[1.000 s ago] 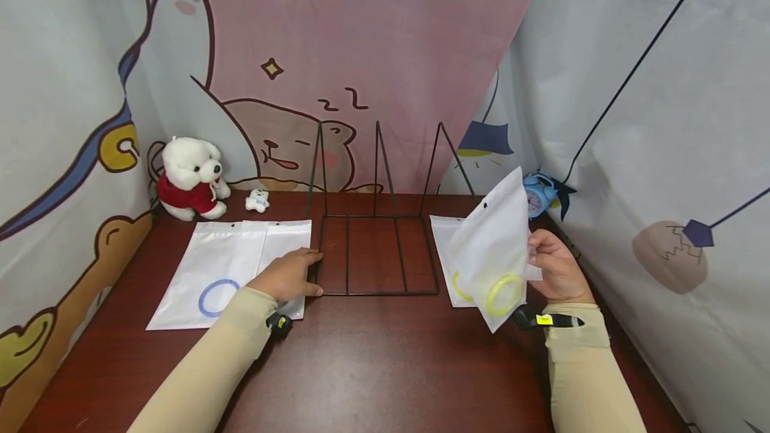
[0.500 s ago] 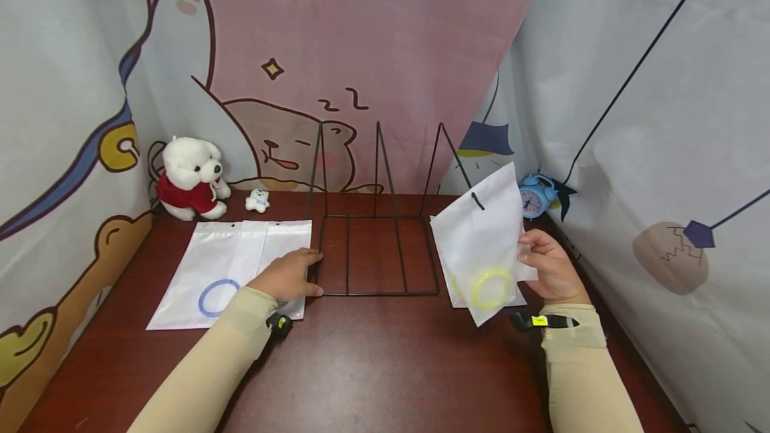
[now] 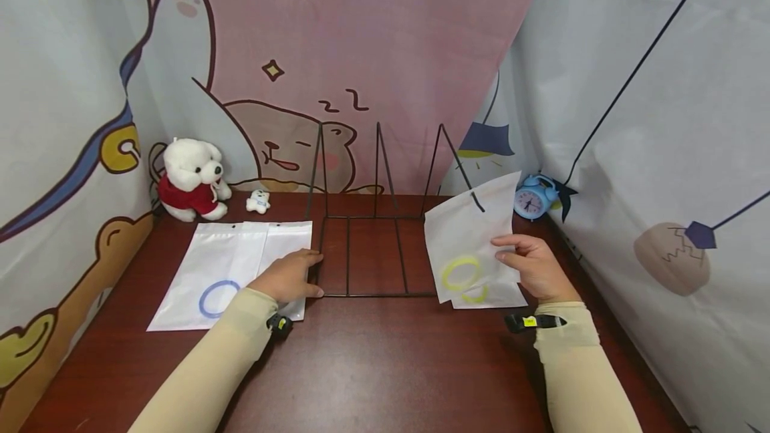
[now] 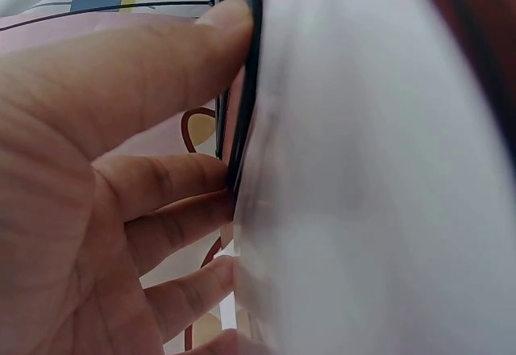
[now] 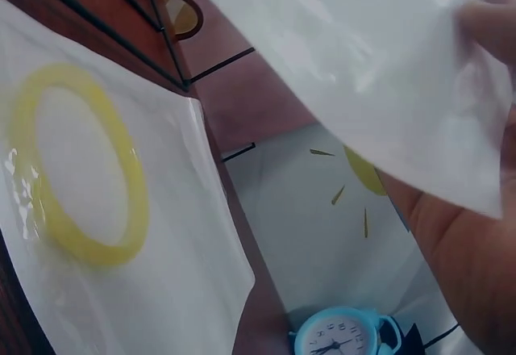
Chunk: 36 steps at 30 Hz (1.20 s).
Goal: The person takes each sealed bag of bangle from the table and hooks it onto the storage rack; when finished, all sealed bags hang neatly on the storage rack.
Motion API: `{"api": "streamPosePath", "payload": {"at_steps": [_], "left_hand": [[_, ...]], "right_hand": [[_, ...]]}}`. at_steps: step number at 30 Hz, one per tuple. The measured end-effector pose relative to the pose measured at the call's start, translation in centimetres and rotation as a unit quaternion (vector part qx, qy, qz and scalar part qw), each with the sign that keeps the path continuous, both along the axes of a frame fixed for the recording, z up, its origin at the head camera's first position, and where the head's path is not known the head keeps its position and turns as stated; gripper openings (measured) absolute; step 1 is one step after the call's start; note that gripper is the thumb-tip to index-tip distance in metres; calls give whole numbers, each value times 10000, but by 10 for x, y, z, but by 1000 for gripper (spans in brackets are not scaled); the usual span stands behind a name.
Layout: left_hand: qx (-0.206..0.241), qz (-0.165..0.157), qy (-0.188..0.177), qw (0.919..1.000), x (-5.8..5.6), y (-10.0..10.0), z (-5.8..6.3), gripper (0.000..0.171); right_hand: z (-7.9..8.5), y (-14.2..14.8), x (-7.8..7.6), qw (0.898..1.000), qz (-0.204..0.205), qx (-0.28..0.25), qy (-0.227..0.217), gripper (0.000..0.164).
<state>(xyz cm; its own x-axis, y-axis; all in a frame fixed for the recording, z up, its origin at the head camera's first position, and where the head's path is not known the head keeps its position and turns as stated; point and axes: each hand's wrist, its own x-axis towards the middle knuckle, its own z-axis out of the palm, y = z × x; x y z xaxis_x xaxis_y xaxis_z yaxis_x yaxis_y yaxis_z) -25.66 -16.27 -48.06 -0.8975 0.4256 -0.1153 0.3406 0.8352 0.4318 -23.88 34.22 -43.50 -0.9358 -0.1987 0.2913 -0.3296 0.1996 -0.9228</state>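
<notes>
Tabletop (image 3: 385, 366): dark red-brown.
Wire rack (image 3: 347, 256): black, standing mid-tabletop between white bags.
Left bags (image 3: 180, 293): overlapping, flat beside the rack, one showing a blue ring (image 3: 203, 298).
Held bag (image 3: 469, 232): raised right of the rack, partly over a lower bag (image 5: 185, 202); both show yellow rings (image 5: 129, 185).
Left hand (image 3: 285, 276): fingers spread, tips touching the rack's left side.
Right hand (image 3: 535, 269): pinching the held bag's right edge.

Table (image 3: 385, 366) under rack (image 3: 347, 256), bags (image 3: 210, 262), clock (image 3: 531, 204), toys (image 3: 188, 169)
</notes>
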Motion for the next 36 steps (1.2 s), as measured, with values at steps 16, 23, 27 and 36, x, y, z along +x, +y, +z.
{"api": "streamPosePath", "payload": {"at_steps": [16,23,27,36], "left_hand": [[0,-19,-88,10000,-3,2,-5,82],[16,12,-92,10000,-5,5,-3,81],[54,101,-209,9997,-4,5,-4,82],[135,179,-222,9995,-1,2,-2,82]], "right_hand": [[3,-18,-18,9976,-512,465,75,26],[3,-21,-21,9943,-785,721,34,29],[3,-22,-21,9935,-816,796,-55,30],[1,-28,-25,9951,-588,750,258,35]]}}
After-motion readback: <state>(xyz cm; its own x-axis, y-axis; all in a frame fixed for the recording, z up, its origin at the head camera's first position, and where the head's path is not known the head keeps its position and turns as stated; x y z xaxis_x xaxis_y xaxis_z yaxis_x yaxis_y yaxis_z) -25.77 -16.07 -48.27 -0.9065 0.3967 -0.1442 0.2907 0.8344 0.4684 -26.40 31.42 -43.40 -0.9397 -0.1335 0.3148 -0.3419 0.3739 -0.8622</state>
